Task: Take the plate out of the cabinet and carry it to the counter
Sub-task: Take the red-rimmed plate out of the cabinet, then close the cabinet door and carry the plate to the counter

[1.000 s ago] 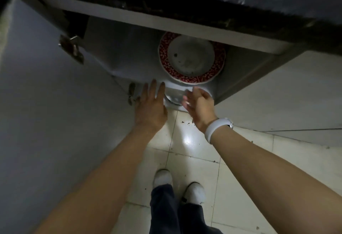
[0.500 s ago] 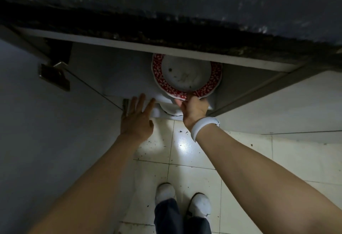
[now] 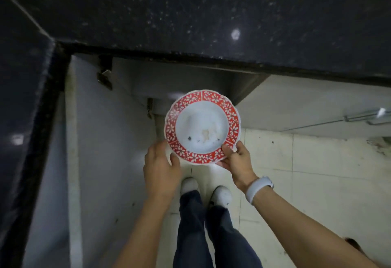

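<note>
A white plate (image 3: 202,128) with a red flowered rim and a few dark crumbs hangs level in the air, outside the open cabinet (image 3: 169,79) and below the black speckled counter (image 3: 211,13). My right hand (image 3: 237,161) grips its lower right rim, thumb on top. My left hand (image 3: 160,166) is at the lower left rim with its fingers curled under the edge.
The open cabinet door (image 3: 110,145) stands at my left, with hinges on its inner edge. A shut grey door with a metal handle (image 3: 368,116) is on the right. A second black counter (image 3: 23,98) runs along the left. My feet stand on pale floor tiles (image 3: 317,172).
The plate has come out of the cabinet and risen toward me, held in my right hand. My left hand has left the cabinet's edge and closed on the plate's rim.
</note>
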The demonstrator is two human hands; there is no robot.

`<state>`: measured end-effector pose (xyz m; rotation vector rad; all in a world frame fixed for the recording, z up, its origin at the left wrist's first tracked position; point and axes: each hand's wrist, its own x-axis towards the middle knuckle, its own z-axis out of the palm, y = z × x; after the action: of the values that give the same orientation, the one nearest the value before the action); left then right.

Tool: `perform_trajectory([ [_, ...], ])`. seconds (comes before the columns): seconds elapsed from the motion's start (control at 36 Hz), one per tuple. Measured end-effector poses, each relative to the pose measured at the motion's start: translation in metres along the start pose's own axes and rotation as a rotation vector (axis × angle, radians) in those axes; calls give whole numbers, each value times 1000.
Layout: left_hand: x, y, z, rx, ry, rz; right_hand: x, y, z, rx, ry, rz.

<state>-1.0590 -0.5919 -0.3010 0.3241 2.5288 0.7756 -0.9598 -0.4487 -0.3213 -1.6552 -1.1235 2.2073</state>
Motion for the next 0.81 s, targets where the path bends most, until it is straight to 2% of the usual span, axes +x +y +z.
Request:
perform_trajectory([
  [0.08,-36,14,-31,35,48,-13,-38,-5,-20,-73,-30,-5],
  [0.19,-80,26,-76,181,150,68,-87,-17,-45,-85,-50,-37],
  [0.33,-120,18,-112,364,273,-3,-134,-37,-67,-129,-102,-53],
  [0.53,-140,1,-115,210,157,-292,-166,-65,-79,-216,-159,-117],
  [0.67,-138,6,-112,185,153,-296,-174,-78,-83,-233,-162,-146],
  [0.81,-146,18,-101,173,84,-162,-180,-90,-94,-188,-152,-165],
])
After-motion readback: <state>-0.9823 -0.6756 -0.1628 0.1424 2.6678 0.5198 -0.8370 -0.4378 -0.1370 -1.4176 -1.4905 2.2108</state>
